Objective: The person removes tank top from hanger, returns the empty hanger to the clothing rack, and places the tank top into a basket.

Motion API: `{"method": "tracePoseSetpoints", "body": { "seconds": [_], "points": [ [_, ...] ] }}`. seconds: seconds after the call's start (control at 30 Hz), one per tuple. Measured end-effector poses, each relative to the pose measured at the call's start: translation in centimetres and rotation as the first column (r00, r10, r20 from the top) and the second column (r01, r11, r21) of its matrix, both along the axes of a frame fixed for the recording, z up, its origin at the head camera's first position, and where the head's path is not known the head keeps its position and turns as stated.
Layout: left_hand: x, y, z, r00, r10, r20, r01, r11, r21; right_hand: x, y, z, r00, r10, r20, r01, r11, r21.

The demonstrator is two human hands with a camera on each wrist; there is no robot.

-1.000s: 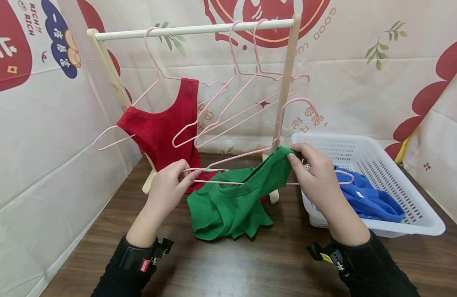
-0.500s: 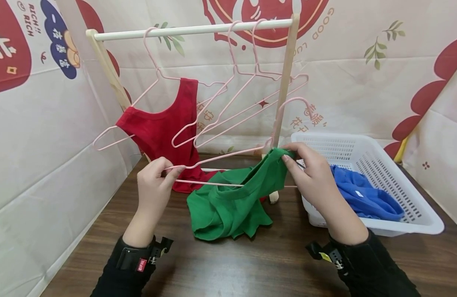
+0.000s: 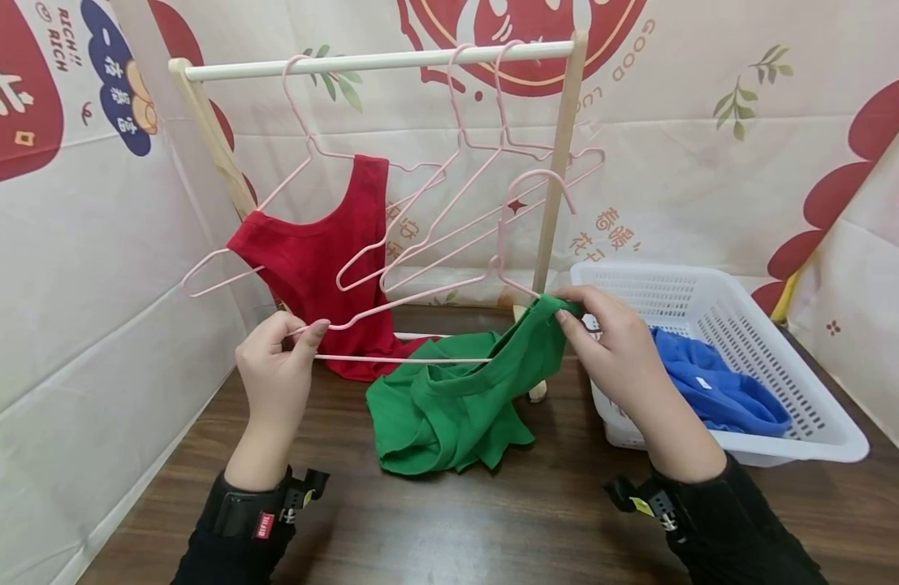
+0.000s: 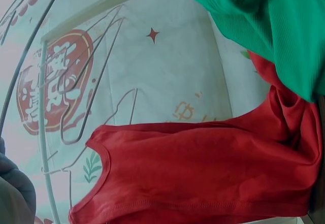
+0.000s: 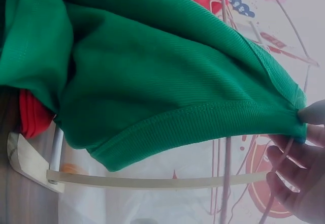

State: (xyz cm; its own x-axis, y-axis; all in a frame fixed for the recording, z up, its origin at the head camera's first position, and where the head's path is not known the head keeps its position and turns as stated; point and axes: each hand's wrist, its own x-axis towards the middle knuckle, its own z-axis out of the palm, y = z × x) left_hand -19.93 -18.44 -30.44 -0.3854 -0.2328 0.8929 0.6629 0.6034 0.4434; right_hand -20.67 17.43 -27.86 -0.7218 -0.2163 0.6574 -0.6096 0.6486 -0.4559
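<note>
A green garment [image 3: 456, 398] lies partly on the wooden table, its upper edge lifted. My right hand [image 3: 606, 333] pinches that raised edge [image 5: 284, 115]. My left hand [image 3: 277, 366] pinches the left end of a pink wire hanger [image 3: 420, 325], whose bar runs into the green cloth and whose hook [image 3: 537, 183] points up. A red tank top [image 3: 325, 252] hangs on another pink hanger on the wooden rack [image 3: 376, 58]; it also fills the left wrist view [image 4: 203, 173].
Two bare pink hangers [image 3: 486, 154] hang on the rack rail. A white perforated basket [image 3: 741, 325] at the right holds a blue garment [image 3: 712, 382]. Printed cloth walls close in the left, back and right. Wooden table [image 3: 493, 520] lies bare in front.
My left hand has drawn the hanger leftward and slightly up, so the hook has shifted left. My right hand keeps its pinch on the green edge, nearly still.
</note>
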Motion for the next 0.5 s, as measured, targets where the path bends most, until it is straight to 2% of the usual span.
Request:
{"method": "tracePoseSetpoints", "body": {
  "seconds": [0.33, 0.5],
  "points": [
    [0.5, -1.4, -0.1, 0.997, -0.006, 0.073, -0.001, 0.996, 0.088, -0.1, 0.3, 0.0, 0.998, -0.006, 0.061, 0.009, 0.999, -0.040],
    [0.8, -1.8, -0.1, 0.997, 0.013, 0.074, -0.023, 0.992, 0.124, -0.1, 0.5, -0.2, 0.997, -0.002, 0.080, 0.007, 0.998, -0.060]
  ]
}}
